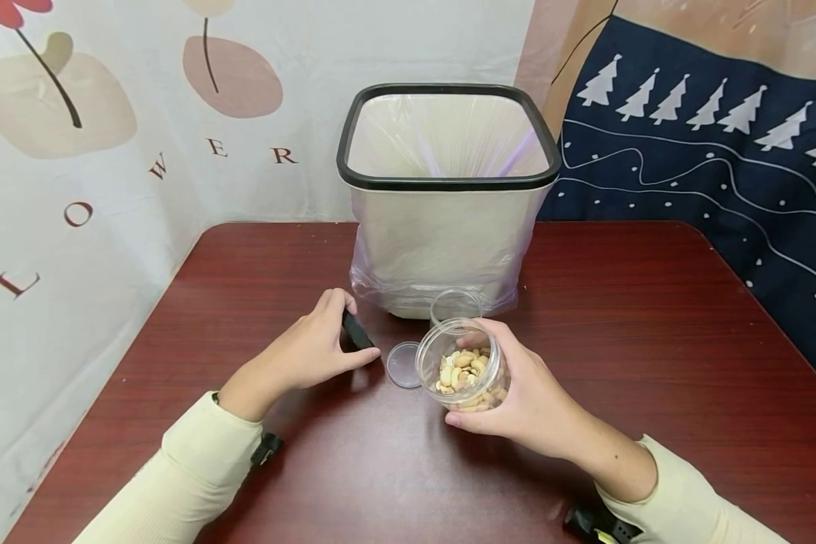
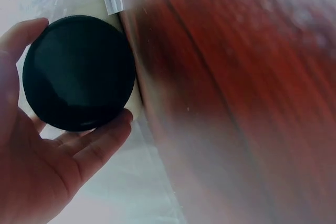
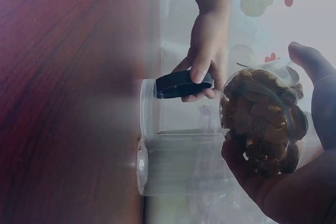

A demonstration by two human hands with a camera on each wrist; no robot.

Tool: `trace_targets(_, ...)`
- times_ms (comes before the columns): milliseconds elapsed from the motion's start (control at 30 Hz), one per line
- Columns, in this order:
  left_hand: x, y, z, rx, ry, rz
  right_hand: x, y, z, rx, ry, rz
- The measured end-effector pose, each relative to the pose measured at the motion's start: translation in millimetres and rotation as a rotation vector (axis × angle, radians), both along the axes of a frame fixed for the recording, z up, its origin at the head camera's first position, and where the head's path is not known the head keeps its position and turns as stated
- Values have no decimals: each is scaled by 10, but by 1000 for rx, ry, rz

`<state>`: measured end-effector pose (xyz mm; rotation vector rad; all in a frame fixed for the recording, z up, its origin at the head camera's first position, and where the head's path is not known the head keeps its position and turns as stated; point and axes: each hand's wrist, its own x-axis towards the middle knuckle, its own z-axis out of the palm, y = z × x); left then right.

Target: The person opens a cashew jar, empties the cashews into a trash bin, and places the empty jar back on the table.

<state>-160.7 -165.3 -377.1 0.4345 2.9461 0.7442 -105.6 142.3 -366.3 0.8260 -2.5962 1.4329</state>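
My left hand pinches a round black lid by its rim, thumb on one side and fingers on the other. The lid is tipped on edge above the table in the head view. With my right hand I grip a clear jar from its right side. Pale cashew nuts lie inside it, and its uncovered mouth tilts towards the head camera. Between the hands a shallow clear round piece sits on the table. Behind the held jar stands another clear jar, partly hidden in the head view.
A square bin with a black rim and a purple-tinted liner stands at the back of the dark red table. Patterned cloths hang behind the table and along its left side.
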Motion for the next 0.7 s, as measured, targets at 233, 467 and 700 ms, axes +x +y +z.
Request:
trace_targets(233, 16, -35, 7, 3, -36, -34, 4, -2, -2, -3, -4, 3)
trace_targets(467, 15, -84, 24, -21, -24, -75, 4, -5, 0, -6, -9, 4)
trace_targets(700, 10, -142, 30, -47, -37, -117, 7, -7, 3, -3, -14, 1)
